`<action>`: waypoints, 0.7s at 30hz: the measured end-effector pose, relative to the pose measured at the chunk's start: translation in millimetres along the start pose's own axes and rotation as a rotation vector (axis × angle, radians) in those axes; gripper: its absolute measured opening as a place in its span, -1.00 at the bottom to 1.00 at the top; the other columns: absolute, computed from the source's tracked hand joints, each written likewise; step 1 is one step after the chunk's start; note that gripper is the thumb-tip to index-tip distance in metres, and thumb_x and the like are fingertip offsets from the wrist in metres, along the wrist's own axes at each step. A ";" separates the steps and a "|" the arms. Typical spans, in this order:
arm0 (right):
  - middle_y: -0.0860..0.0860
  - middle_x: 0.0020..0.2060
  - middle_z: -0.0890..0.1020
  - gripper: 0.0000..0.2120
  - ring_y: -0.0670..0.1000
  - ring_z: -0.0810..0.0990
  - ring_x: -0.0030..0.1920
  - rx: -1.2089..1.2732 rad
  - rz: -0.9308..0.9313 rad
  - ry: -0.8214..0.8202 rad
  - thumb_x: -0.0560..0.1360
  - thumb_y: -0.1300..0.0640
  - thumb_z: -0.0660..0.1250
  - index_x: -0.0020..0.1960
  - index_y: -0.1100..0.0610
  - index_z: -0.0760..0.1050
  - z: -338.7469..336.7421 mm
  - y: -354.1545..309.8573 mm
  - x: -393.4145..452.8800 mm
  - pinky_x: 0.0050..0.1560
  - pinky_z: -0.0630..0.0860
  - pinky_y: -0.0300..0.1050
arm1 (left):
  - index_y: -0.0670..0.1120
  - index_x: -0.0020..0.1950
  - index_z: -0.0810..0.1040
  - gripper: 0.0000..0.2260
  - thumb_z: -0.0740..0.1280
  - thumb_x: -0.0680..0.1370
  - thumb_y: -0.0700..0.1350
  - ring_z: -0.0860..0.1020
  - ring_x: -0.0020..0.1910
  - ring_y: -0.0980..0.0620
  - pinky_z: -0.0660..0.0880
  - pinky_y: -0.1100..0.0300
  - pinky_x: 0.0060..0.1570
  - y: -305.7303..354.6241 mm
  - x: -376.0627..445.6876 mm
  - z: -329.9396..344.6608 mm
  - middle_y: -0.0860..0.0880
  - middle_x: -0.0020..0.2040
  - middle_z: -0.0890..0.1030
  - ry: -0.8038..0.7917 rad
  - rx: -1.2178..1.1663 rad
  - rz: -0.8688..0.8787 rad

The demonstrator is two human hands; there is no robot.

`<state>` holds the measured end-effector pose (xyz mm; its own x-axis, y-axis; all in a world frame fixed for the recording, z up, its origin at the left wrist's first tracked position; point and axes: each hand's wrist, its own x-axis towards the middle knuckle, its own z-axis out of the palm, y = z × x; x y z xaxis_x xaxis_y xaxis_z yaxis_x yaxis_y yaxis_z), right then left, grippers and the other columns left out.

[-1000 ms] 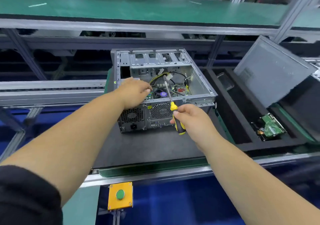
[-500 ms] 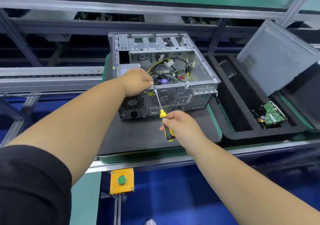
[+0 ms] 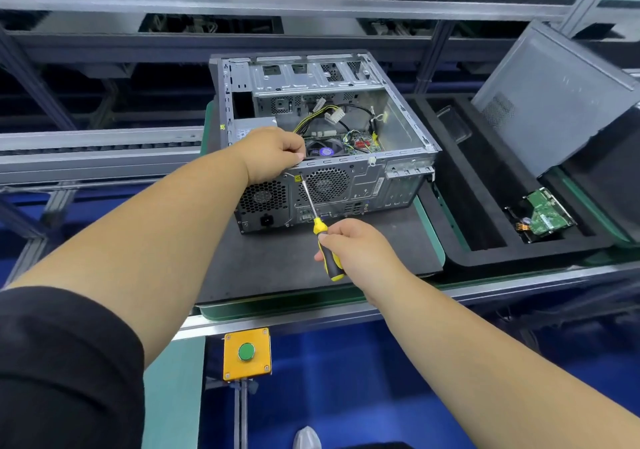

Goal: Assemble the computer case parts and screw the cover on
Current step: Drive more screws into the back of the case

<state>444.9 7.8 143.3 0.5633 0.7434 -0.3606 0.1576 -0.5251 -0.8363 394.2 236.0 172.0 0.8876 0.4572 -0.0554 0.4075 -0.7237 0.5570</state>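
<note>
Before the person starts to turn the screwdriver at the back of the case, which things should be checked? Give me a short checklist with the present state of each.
1. Right hand grips the screwdriver by its handle: ok.
2. Screwdriver tip rests on the rear panel of the computer case, at the top corner beside the fan grille: ok.
3. Tip seated in a screw head: cannot tell, too small.
4. Left hand holds the top rear edge of the case, steadying it: ok.
5. Case sits flat on the dark mat: ok.
6. Side cover fitted on the case: not ok, it leans in the tray to the right and the case is open.
</note>
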 end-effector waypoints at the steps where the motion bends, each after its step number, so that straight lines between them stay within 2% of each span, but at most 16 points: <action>1: -0.23 -0.31 0.68 -0.79 -0.09 0.60 -0.17 -0.002 -0.001 -0.003 0.61 0.00 0.24 -0.17 -0.02 0.54 0.3 -0.8 -0.3 -0.46 0.41 -0.34 | 0.00 -0.30 0.44 -0.76 0.22 0.58 -0.14 0.39 -0.33 0.04 0.36 0.21 -0.28 -0.3 0.2 0.0 -0.01 -0.28 0.47 0.002 -0.005 -0.003; 3: -0.23 -0.31 0.68 -0.79 -0.09 0.60 -0.15 0.000 -0.004 -0.006 0.61 0.00 0.24 -0.17 -0.02 0.54 1.1 -2.7 -0.7 -0.45 0.42 -0.33 | 0.01 -0.31 0.43 -0.75 0.22 0.57 -0.14 0.37 -0.35 0.05 0.36 0.20 -0.28 -0.9 0.2 0.1 0.00 -0.30 0.46 0.005 -0.004 -0.002; 10: -0.18 -0.30 0.70 -0.84 -0.03 0.62 -0.13 0.041 0.009 0.007 0.59 0.02 0.25 -0.12 -0.01 0.55 1.9 -7.0 2.4 -0.23 0.60 -0.07 | 0.03 -0.34 0.40 -0.75 0.21 0.53 -0.16 0.37 -0.34 0.05 0.38 0.19 -0.26 0.9 -1.4 -1.3 0.00 -0.31 0.44 0.000 -0.010 0.003; 16: -0.06 -0.29 0.72 -0.87 0.01 0.62 -0.18 0.139 0.081 -0.015 0.61 0.05 0.25 -0.02 0.05 0.55 2.7 -11.2 1.9 -0.04 0.62 0.04 | 0.00 -0.33 0.39 -0.76 0.20 0.55 -0.16 0.36 -0.29 0.04 0.40 0.13 -0.20 1.6 -1.3 -1.7 -0.03 -0.26 0.42 0.007 0.020 0.010; 17: -0.04 -0.31 0.72 -0.86 0.01 0.62 -0.22 0.193 0.112 -0.023 0.62 0.06 0.25 0.02 0.08 0.56 3.3 -12.6 2.4 -0.08 0.62 0.01 | 0.01 -0.33 0.39 -0.76 0.20 0.55 -0.15 0.36 -0.26 0.03 0.41 0.12 -0.17 1.7 -1.0 -1.5 -0.03 -0.25 0.42 0.006 0.031 0.012; 19: -0.01 -0.35 0.71 -0.82 -0.02 0.59 -0.35 0.317 0.200 -0.039 0.64 0.10 0.22 0.06 0.15 0.57 5.1 -15.7 3.1 -0.29 0.59 -0.13 | 0.02 -0.34 0.39 -0.75 0.20 0.55 -0.15 0.37 -0.21 0.01 0.41 0.12 -0.14 1.5 -0.6 -1.4 -0.03 -0.26 0.42 0.006 0.047 0.013; 21: 0.00 -0.39 0.68 -0.75 -0.07 0.55 -0.45 0.486 0.296 -0.076 0.66 0.13 0.16 0.01 0.18 0.59 7.1 -18.5 2.7 -0.44 0.50 -0.23 | 0.02 -0.34 0.38 -0.75 0.20 0.55 -0.15 0.36 -0.20 0.00 0.39 0.13 -0.14 1.0 -0.5 -1.3 -0.02 -0.25 0.41 0.006 0.048 0.011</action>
<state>437.7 22.5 154.8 0.4643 0.6308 -0.6217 -0.3990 -0.4777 -0.7827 393.9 235.8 173.6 0.8909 0.4520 -0.0442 0.4075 -0.7528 0.5170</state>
